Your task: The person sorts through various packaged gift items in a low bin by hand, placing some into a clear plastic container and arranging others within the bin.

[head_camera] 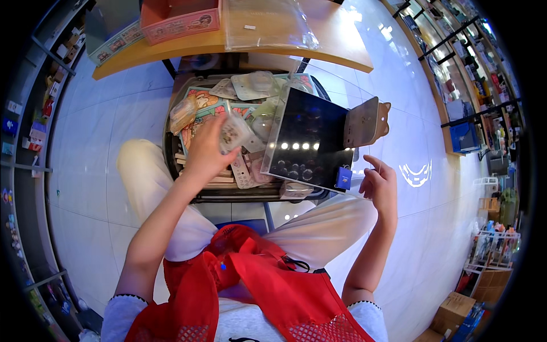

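Note:
My left hand [207,149] grips a small clear plastic pack [235,131] with tiny patterned pieces inside, between thumb and fingers. Under it is a dark open bin [171,160] filled with packaged goods, among them a carded blister pack [254,85], printed cards [207,98] and a wrapped bundle [183,113]. A black panel with a clear plastic border [314,137] lies tilted over the bin's right side. My right hand [379,184] is beside the panel's right edge, fingers partly bent; whether it grips a clear edge there is hard to see.
A bear-eared stand [367,122] and a small blue tag [343,178] sit at the panel's right side. Ahead is a wooden tabletop [342,49] with a pink printed box [181,21] and a clear plastic bag [269,25]. Stocked shelves [453,77] line both sides; cartons [453,310] stand lower right.

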Demonstrator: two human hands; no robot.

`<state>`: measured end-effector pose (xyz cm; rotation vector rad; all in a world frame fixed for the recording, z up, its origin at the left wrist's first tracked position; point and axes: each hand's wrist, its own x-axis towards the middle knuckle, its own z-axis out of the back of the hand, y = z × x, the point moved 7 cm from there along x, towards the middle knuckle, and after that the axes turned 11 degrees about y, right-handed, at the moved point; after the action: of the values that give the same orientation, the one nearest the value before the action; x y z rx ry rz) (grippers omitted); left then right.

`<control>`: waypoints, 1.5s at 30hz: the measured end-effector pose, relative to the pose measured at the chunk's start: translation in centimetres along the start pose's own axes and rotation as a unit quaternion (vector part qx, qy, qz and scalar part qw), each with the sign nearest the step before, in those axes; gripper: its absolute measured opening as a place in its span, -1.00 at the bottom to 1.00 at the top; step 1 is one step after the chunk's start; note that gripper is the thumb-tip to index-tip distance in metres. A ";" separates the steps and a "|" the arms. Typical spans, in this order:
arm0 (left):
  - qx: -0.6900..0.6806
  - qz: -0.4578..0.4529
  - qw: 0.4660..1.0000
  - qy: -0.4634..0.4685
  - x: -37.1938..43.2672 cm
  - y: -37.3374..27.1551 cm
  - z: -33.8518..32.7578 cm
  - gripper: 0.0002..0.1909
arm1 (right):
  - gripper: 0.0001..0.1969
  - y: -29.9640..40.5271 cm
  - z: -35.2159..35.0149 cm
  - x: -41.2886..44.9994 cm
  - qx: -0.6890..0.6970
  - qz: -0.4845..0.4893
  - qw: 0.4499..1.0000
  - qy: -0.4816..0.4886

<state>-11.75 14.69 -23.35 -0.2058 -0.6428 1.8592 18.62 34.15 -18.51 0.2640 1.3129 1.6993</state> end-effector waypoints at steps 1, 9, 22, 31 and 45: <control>-0.184 0.050 0.982 0.006 -0.1 0.9 0.6 -0.21 | -0.61 0.1 0.0 -0.1 0.003 -0.005 1.000 -0.004; -0.379 -0.122 0.916 0.037 -1.6 -8.4 11.9 -0.10 | -0.61 3.4 -3.4 -1.3 -0.066 0.039 0.997 0.031; -0.081 -0.215 0.968 -0.103 -3.4 -11.8 13.0 -0.63 | -0.63 4.0 -3.2 -4.7 -0.088 0.058 0.994 -0.015; -0.079 -0.014 0.996 0.028 -1.4 -1.5 -0.1 -0.61 | -0.61 -0.3 4.3 -7.9 -0.006 0.001 0.990 -0.141; -0.003 -0.001 0.991 0.135 -1.5 -4.5 -3.9 -0.63 | -0.62 -5.1 8.7 -10.4 0.038 -0.021 0.969 -0.242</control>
<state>-5.81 15.70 -24.57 -0.4519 -0.4608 1.7878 32.58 31.63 -15.61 0.6485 1.0081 1.4297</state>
